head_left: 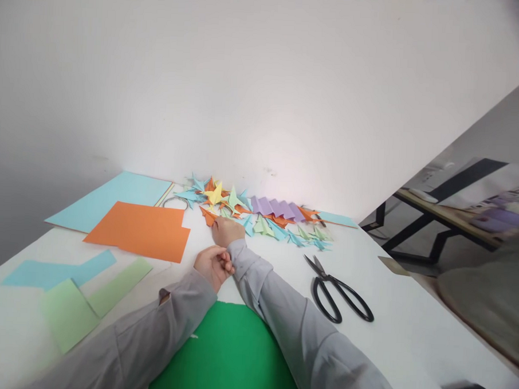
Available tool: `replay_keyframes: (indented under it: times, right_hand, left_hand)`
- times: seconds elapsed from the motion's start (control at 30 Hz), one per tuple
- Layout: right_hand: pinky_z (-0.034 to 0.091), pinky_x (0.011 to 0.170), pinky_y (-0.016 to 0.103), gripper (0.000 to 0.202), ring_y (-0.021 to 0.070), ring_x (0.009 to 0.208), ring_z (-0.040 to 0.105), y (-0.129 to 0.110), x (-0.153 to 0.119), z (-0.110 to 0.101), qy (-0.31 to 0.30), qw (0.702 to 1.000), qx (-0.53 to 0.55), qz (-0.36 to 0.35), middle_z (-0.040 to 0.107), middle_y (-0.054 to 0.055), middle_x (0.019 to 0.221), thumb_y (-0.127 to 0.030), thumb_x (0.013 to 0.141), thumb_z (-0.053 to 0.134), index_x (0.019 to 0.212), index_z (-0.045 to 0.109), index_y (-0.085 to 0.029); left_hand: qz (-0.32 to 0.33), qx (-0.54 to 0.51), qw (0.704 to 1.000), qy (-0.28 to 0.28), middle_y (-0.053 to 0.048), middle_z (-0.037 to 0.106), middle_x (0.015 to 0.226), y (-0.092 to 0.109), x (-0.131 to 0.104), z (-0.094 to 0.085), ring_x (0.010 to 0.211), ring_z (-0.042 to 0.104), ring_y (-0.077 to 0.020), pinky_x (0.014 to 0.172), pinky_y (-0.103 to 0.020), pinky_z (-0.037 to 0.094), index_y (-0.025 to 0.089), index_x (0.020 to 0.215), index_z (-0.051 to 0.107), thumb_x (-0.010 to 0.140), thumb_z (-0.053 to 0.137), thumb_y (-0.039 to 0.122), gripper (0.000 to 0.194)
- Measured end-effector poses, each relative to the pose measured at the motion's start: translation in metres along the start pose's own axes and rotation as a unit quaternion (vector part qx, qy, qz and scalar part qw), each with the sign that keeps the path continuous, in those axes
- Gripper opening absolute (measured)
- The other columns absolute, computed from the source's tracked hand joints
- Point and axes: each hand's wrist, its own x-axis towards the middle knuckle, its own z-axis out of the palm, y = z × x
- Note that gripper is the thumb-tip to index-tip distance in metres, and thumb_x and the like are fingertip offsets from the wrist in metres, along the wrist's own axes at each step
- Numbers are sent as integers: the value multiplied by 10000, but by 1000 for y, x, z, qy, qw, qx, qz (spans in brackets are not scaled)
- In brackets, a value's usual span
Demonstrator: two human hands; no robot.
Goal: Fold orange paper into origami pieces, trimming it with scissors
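Note:
My right hand (227,231) reaches to the back of the table, its fingers closed on an orange folded paper piece (208,216) at the near side of a pile of folded paper shapes. My left hand (214,266) is nearer to me, palm turned up beside the right wrist, its fingers curled; whether it holds anything small cannot be made out. Yellow (215,194), blue, green and orange folded shapes crowd behind the right hand. A row of purple folded pieces (278,208) lies to their right.
Black-handled scissors (330,286) lie open on the right. Orange sheets (141,229), a large blue sheet (117,197) and green strips (120,286) are on the left. A green surface (231,354) is beneath my forearms. The white wall (247,91) stands behind the table.

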Motion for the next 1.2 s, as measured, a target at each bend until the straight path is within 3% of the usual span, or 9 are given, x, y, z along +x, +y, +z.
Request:
replay_keyframes:
  times: [0.33, 0.53, 0.63, 0.8, 0.83, 0.9, 0.97, 1.03, 1.2]
  right_hand:
    - [382, 636, 256, 269, 174, 846, 630, 14, -33, -17, 41, 997, 48, 33, 689, 39, 941, -283, 869, 393, 1020, 609, -228]
    - [360, 593, 224, 229, 129, 639, 607, 48, -91, -19, 119, 984, 123, -57, 693, 22, 729, -259, 825, 445, 854, 664, -198]
    - [364, 571, 212, 261, 109, 561, 575, 63, -119, -15, 153, 972, 141, -112, 680, 26, 664, -252, 836, 425, 808, 673, -173]
    - [384, 567, 201, 262, 104, 553, 573, 71, -132, -11, 169, 967, 164, -100, 684, 28, 670, -249, 835, 425, 817, 675, -172]
    - [385, 570, 203, 259, 108, 568, 581, 71, -131, -12, 166, 967, 160, -107, 685, 27, 674, -245, 833, 425, 814, 673, -175]
    - [383, 575, 206, 246, 116, 593, 592, 69, -129, -13, 161, 968, 152, -118, 683, 25, 674, -234, 826, 430, 803, 668, -176]
    - [382, 579, 203, 236, 118, 614, 599, 69, -128, -14, 156, 968, 148, -128, 684, 22, 684, -227, 821, 432, 797, 662, -180]
    - [384, 586, 197, 231, 117, 637, 604, 69, -128, -15, 148, 969, 148, -135, 687, 22, 705, -223, 818, 431, 802, 659, -185]
    - [393, 597, 196, 235, 118, 654, 605, 71, -130, -17, 125, 970, 157, -138, 690, 25, 727, -218, 813, 425, 814, 658, -188]
  left_hand:
    - [-9, 15, 1000, 11, 1, 448, 433, 1, -2, 0, 367, 399, -84, 445, -238, 363, 144, 445, 430, 683, 471, 114, 243]
    - [8, 43, 999, -12, 4, 459, 415, 2, -6, 4, 344, 390, -85, 421, -237, 339, 140, 431, 450, 666, 478, 112, 238]
    - [71, 108, 991, -34, 17, 464, 421, -2, -7, 3, 339, 392, -84, 430, -244, 338, 150, 434, 444, 626, 530, 142, 211]
    - [188, 303, 934, -32, 21, 438, 388, 6, -4, -6, 365, 408, -101, 444, -244, 316, 169, 430, 479, 588, 631, 198, 222]
    - [267, 415, 869, -27, 6, 477, 438, 12, -1, -7, 423, 444, -110, 493, -249, 355, 173, 448, 496, 607, 629, 200, 209]
    - [389, 608, 691, -37, -48, 589, 650, 30, 7, -6, 657, 553, -180, 665, -297, 425, 187, 549, 566, 632, 605, 184, 92]
    - [401, 751, 522, -48, -104, 631, 956, 49, 20, -3, 969, 544, -253, 884, -365, 388, 193, 794, 632, 685, 537, 158, 148]
    - [344, 847, 403, -44, -121, 540, 1215, 64, 36, 1, 1172, 438, -264, 980, -393, 327, 187, 1053, 580, 708, 466, 108, 371]
    - [300, 883, 358, -51, -145, 534, 1234, 76, 64, 2, 1184, 447, -271, 990, -400, 321, 150, 1136, 534, 740, 434, 138, 409]
